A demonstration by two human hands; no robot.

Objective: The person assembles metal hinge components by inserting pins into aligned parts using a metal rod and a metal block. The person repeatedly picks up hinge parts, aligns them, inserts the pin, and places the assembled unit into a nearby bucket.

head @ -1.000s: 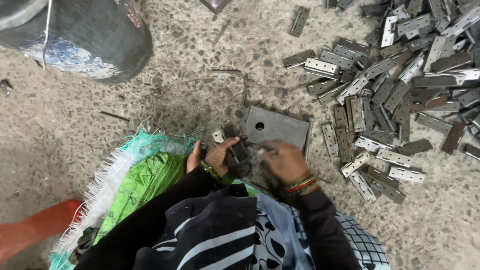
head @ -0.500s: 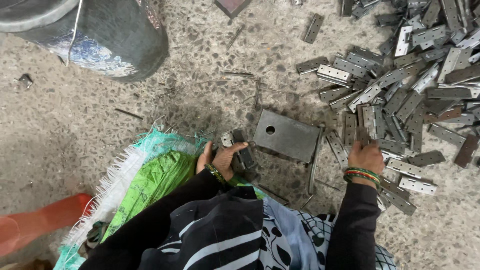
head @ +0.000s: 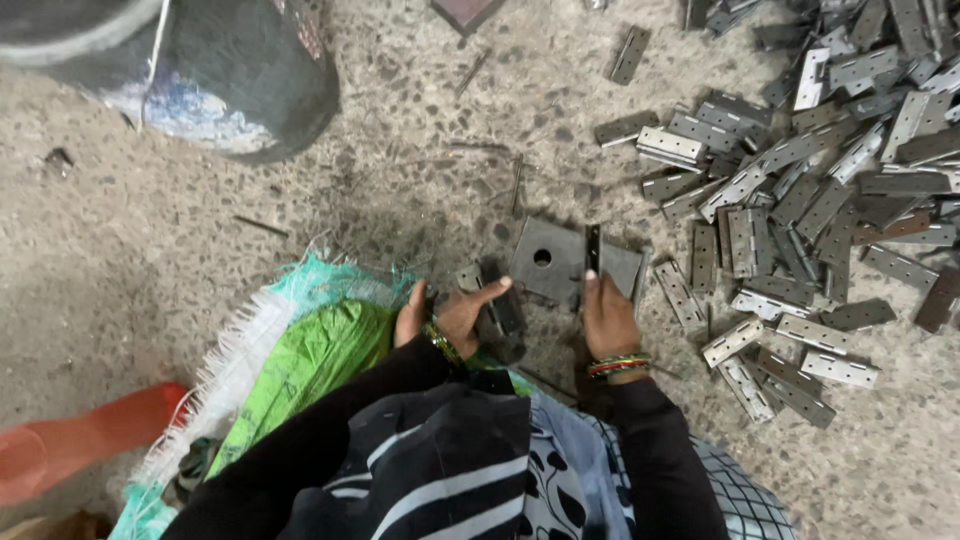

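Note:
My right hand [head: 606,313] grips a narrow dark metal hinge [head: 593,250] and holds it upright over a square grey steel plate [head: 552,262] with a round hole, which lies on the floor. My left hand [head: 452,313], a bangle on its wrist, rests palm up just left of the plate and touches a small dark metal piece [head: 498,308]. Several bangles circle my right wrist. My dark striped sleeves and lap fill the lower middle.
A big heap of grey metal hinges [head: 800,190] spreads over the floor at the right. A dark round drum [head: 190,70] stands at top left. A green and white woven sack [head: 290,370] lies under my left arm, an orange object [head: 80,440] at the far left.
My right hand reached out to the hinge heap at the right, then came back to the square plate with a hinge in it. My left hand stayed by the plate.

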